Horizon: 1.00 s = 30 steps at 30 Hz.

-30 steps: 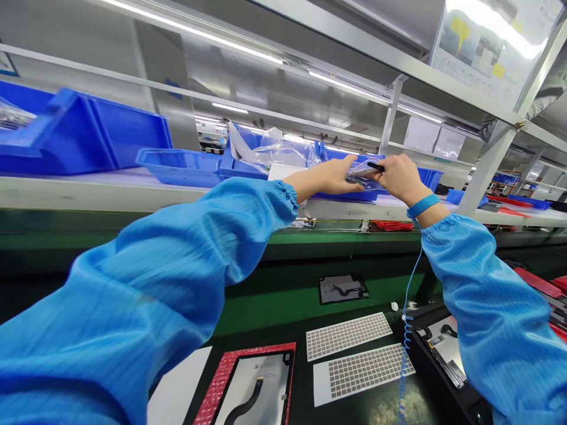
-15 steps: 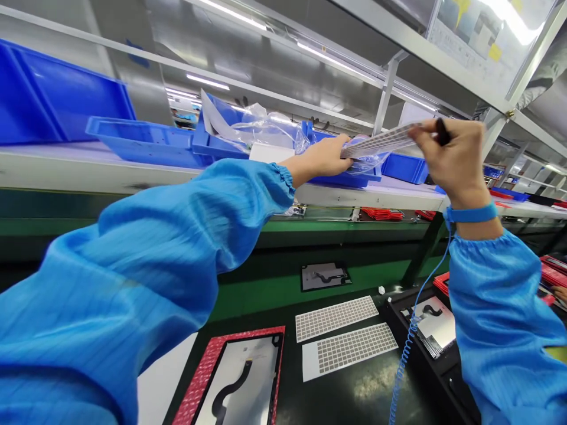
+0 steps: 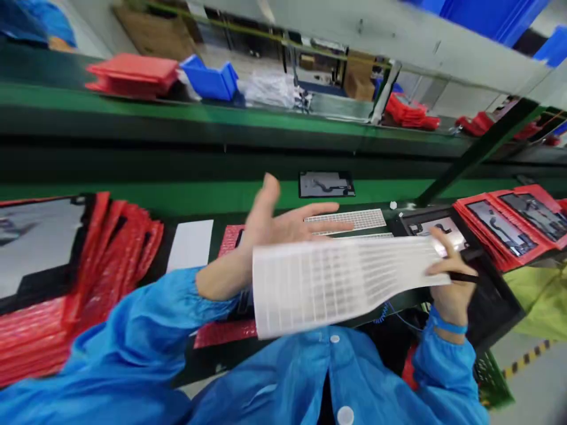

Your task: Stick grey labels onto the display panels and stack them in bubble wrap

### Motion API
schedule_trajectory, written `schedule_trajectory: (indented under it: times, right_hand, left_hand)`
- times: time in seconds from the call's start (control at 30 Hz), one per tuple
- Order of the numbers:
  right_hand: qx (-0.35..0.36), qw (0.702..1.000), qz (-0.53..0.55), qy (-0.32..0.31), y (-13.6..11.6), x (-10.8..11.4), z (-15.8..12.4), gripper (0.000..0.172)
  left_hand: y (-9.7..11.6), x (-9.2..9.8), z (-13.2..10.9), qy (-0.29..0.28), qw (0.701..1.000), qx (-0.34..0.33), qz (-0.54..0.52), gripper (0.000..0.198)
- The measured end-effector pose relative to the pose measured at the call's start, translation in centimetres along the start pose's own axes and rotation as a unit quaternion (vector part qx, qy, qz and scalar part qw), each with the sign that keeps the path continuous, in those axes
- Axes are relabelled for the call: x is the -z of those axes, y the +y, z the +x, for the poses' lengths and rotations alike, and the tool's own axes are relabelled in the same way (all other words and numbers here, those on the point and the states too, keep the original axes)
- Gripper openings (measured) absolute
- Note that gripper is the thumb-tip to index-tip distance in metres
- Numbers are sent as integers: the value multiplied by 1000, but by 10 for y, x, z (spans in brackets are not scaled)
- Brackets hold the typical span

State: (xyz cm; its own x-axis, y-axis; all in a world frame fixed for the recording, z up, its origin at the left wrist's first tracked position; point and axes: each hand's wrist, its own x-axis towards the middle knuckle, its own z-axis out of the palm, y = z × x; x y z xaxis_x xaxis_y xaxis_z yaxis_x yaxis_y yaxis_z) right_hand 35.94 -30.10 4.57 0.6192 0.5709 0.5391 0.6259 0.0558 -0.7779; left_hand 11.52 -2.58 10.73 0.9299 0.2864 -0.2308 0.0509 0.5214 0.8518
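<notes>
My right hand (image 3: 454, 292) pinches one end of a white sheet of small square stickers (image 3: 319, 286), which bows out to the left and is blurred. A thin black pen-like tool (image 3: 464, 277) is also held in that hand. My left hand (image 3: 283, 227) is open with its fingers spread, close to the sheet's far edge; I see no grip on it. Behind the hands, another sticker sheet (image 3: 365, 219) lies on the bench, with part of one more below it. Red bubble wrap (image 3: 228, 333) with a display panel on it is mostly hidden under the left hand and the sheet.
Panels in red bubble wrap (image 3: 119, 254) are stacked at left, and more red-wrapped panels (image 3: 505, 227) lie at right. A black tray (image 3: 491, 295) stands beside my right hand. One panel (image 3: 326, 184) lies at the bench's back. A shelf edge (image 3: 354, 29) runs overhead.
The sticker sheet has come down from the shelf bins to above the bench in my right hand. My left hand has left the sheet and opened. The view has tilted down.
</notes>
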Motion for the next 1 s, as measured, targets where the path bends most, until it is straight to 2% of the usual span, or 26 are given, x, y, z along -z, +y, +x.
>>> schedule_trajectory:
  times: [0.07, 0.1, 0.17, 0.23, 0.3, 0.33, 0.37, 0.4, 0.5, 0.53, 0.6, 0.7, 0.8, 0.87, 0.9, 0.97, 1.0]
  right_hand:
    - [-73, 992, 34, -94, 35, -12, -24, 21]
    - [-98, 986, 30, -133, 53, -15, -32, 17]
    - [-109, 979, -13, -171, 87, -18, -40, 17]
    - [-102, 974, -62, -193, 112, -17, -43, 26]
    - [-98, 968, -97, -211, 127, -15, -43, 37]
    - [-98, 964, -114, -217, 130, -14, -43, 41]
    - [-100, 961, -133, -223, 132, -13, -43, 44]
    - [-102, 955, -156, -229, 131, -12, -42, 48]
    - [-110, 934, -232, -250, 126, -7, -43, 57]
    - [-113, 927, -254, -253, 123, -4, -44, 60]
    - [-114, 918, -292, -244, 117, 1, -44, 61]
    - [-100, 917, -331, -197, 102, 6, -40, 54]
    - [-67, 940, -314, -118, 78, 0, -32, 40]
    - [-57, 962, -255, -82, 58, -11, -29, 31]
    - [-67, 970, -218, -86, 46, -17, -29, 29]
    - [-121, 975, -135, -129, 24, -27, -30, 28]
    - [-155, 972, -91, -151, 13, -31, -32, 28]
  left_hand:
    - [-41, 32, 10, -12, 999, 41, 20, 79]
    - [-59, 46, 15, -3, 996, 51, 73, 70]
    - [-92, 66, 25, 18, 973, 44, 224, 59]
    - [-120, 75, 29, 29, 936, 17, 349, 59]
    - [-143, 73, 28, 29, 914, -13, 405, 59]
    - [-152, 70, 26, 10, 901, -24, 433, 59]
    - [-161, 67, 23, -19, 876, -39, 479, 58]
    - [-168, 64, 21, -49, 840, -56, 538, 58]
    - [-183, 60, 16, -101, 706, -106, 693, 66]
    - [-186, 60, 16, -99, 683, -116, 714, 68]
    - [-190, 61, 15, -90, 667, -125, 729, 71]
    - [-192, 60, 12, -78, 672, -120, 727, 70]
    - [-187, 59, 13, -77, 690, -122, 710, 72]
    - [-171, 68, 25, -60, 707, -130, 692, 75]
    - [-157, 78, 36, -33, 717, -131, 683, 76]
    - [-120, 107, 66, 71, 736, -119, 662, 73]
    - [-98, 125, 83, 153, 741, -99, 646, 69]
